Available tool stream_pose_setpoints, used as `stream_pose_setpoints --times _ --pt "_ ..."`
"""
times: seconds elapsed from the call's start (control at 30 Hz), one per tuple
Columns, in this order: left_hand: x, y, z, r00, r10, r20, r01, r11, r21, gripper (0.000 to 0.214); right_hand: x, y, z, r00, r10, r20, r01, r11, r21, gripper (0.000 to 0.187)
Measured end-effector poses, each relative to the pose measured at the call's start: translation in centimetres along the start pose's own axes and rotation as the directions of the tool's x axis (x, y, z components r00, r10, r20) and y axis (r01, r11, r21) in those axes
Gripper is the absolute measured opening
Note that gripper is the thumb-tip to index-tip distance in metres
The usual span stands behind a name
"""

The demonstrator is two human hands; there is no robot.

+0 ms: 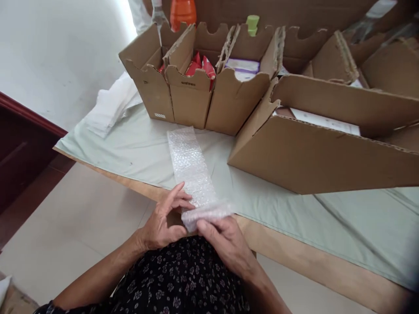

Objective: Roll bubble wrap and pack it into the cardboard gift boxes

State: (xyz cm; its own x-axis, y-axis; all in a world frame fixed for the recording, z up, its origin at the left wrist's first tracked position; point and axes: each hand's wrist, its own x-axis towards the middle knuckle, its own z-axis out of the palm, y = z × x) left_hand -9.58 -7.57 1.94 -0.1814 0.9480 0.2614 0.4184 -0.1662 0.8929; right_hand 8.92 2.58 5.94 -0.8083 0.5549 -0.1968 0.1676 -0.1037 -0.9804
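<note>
A long strip of bubble wrap [191, 163] lies on the pale green cloth, running from the boxes toward me. Its near end is folded up into a roll at the table's edge; whether anything is inside the roll cannot be seen. My right hand [225, 240] grips this folded end between thumb and fingers. My left hand [166, 213] is beside the roll's left end, thumb and fingers apart, its fingertips close to the strip's left edge.
Cardboard bins [190, 98] stand in a row behind the strip, some with red packets [196, 64] or a purple-edged white pack [242, 65]. A larger cardboard box [314, 152] is at right. White sheets [113, 102] lie at the table's left; an orange bottle [182, 13] stands behind.
</note>
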Motion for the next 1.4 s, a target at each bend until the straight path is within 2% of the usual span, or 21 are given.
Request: stream_pose_setpoints --times 0.1,0.17,0.2,0.27,0.37,0.43,0.6,0.7,0.9,1.0,1.1,1.2,1.27,1.4 --pt "0.1 0.0 0.8 0.978 -0.091 -0.188 0.127 0.973 0.193 0.071 3.0 0.0 0.0 0.999 0.017 -0.052 -0.009 0.991 0.136 0.039" --pt "0.3 -0.1 1.1 0.955 -0.059 -0.289 0.150 0.940 0.306 0.066 3.4 0.5 -0.1 0.993 -0.004 -0.114 0.018 0.993 0.121 0.038" --pt "0.4 -0.1 1.2 0.949 -0.021 -0.315 0.140 0.923 0.358 0.063 3.2 0.8 -0.2 0.987 -0.046 -0.156 0.055 0.997 0.051 0.034" --pt "0.6 -0.1 1.1 0.942 0.043 -0.333 0.112 0.894 0.433 0.057 2.2 1.3 -0.6 0.946 -0.218 -0.242 0.177 0.967 -0.182 0.023" --pt "0.9 0.0 0.9 0.942 0.057 -0.332 0.104 0.889 0.447 0.051 0.8 1.8 -1.5 0.826 -0.503 -0.255 0.314 0.786 -0.532 0.023" --pt "1.1 0.1 0.9 0.936 0.045 -0.350 0.126 0.884 0.450 0.050 0.6 2.1 -2.0 0.787 -0.576 -0.221 0.325 0.692 -0.645 0.028" --pt "1.9 0.4 1.6 0.927 0.061 -0.371 0.137 0.864 0.485 0.045 1.9 3.4 -2.3 0.789 -0.605 -0.104 0.360 0.593 -0.720 0.031" --pt "1.9 0.5 2.1 0.931 0.072 -0.358 0.127 0.855 0.502 0.028 2.2 4.0 -2.2 0.780 -0.625 -0.044 0.403 0.553 -0.729 0.033" --pt "1.0 0.7 1.6 0.961 0.058 -0.270 0.113 0.810 0.575 0.012 1.9 4.1 -2.1 0.820 -0.572 0.036 0.322 0.408 -0.854 0.044" --pt "0.5 0.8 0.9 0.972 0.060 -0.229 0.099 0.776 0.623 0.015 2.4 3.8 -1.8 0.836 -0.545 0.059 0.281 0.334 -0.900 0.037" --pt "-0.1 0.9 0.4 0.965 0.107 -0.239 0.087 0.729 0.679 0.028 2.8 3.4 -1.6 0.818 -0.572 0.065 0.270 0.281 -0.921 0.026" --pt "-0.6 1.1 0.3 0.955 0.214 -0.204 -0.015 0.722 0.691 0.024 2.6 2.7 -1.5 0.788 -0.613 0.062 0.290 0.280 -0.915 0.021" --pt "-0.7 1.2 0.3 0.949 0.257 -0.182 -0.084 0.764 0.640 0.015 2.2 2.1 -1.4 0.790 -0.609 0.074 0.329 0.318 -0.889 0.018" --pt "-0.6 1.2 0.2 0.963 0.172 -0.209 -0.060 0.890 0.452 0.011 1.6 1.6 -1.3 0.837 -0.543 0.062 0.359 0.461 -0.812 0.014"
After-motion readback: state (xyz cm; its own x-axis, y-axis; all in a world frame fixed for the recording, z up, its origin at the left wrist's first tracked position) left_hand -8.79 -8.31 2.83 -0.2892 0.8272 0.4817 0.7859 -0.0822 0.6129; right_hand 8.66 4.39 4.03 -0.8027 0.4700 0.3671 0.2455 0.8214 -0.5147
